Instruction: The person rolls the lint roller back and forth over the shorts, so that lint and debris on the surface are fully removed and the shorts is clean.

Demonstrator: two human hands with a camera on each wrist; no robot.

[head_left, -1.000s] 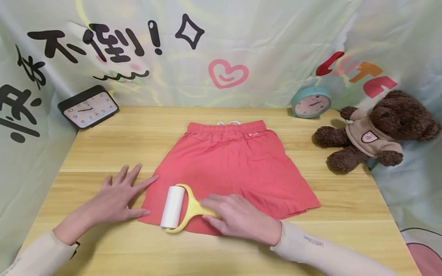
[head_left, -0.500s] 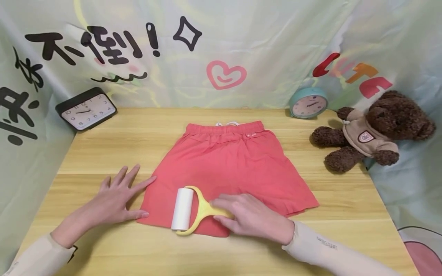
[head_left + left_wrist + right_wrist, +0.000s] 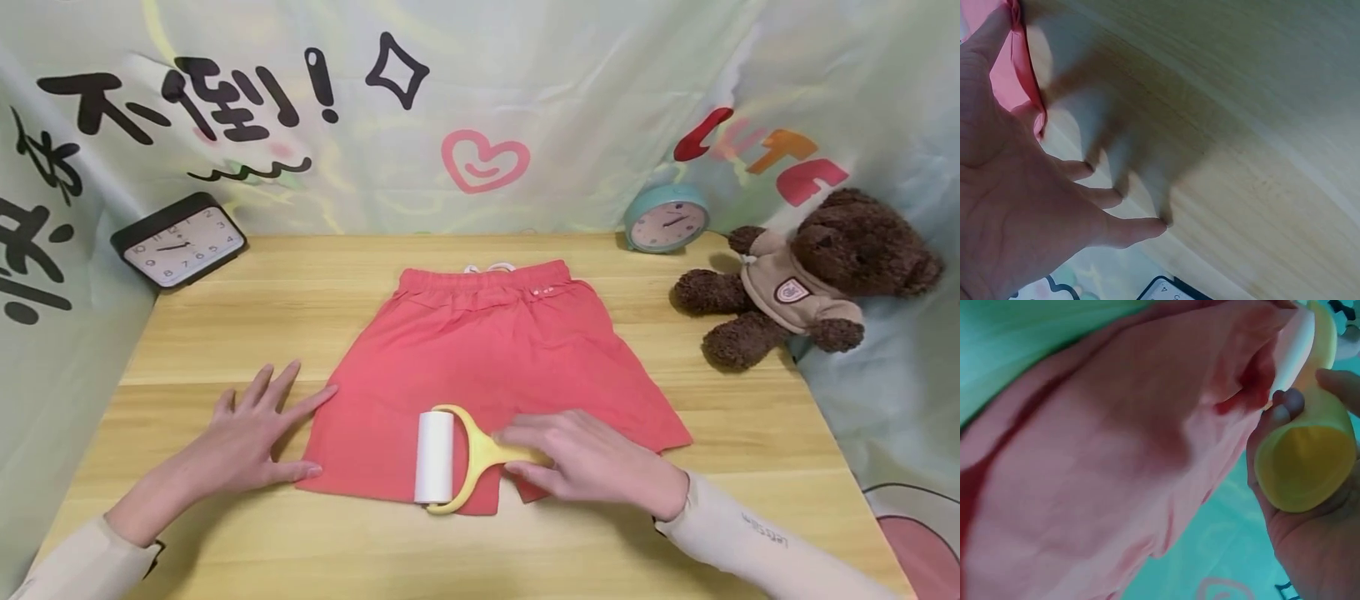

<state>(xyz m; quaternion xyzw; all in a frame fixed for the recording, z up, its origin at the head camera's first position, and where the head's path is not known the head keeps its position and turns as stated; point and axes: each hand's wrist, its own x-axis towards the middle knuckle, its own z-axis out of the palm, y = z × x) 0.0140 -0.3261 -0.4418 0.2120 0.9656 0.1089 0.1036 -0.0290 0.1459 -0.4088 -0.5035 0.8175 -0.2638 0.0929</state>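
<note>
A pair of red shorts (image 3: 480, 350) lies spread on the wooden table, waistband toward the back wall. My right hand (image 3: 592, 458) grips the yellow handle of a lint roller (image 3: 435, 458), whose white roll rests on the left leg of the shorts near the hem. In the right wrist view the handle's round end (image 3: 1307, 465) shows within the curled fingers. Fingers spread, my left hand (image 3: 247, 442) rests at the left edge of the shorts, thumb and index finger touching the cloth. In the left wrist view its other fingertips (image 3: 1157, 228) touch the wood.
A black-framed clock (image 3: 180, 242) stands at the back left of the table (image 3: 225, 333). At the back right are a teal round clock (image 3: 666, 221) and a brown teddy bear (image 3: 787, 283) in a beige shirt. A printed cloth (image 3: 570, 108) hangs behind.
The right hand has drawn the lint roller rightward across the left leg of the shorts. The left hand stays at the edge of the cloth. The head view has shifted slightly.
</note>
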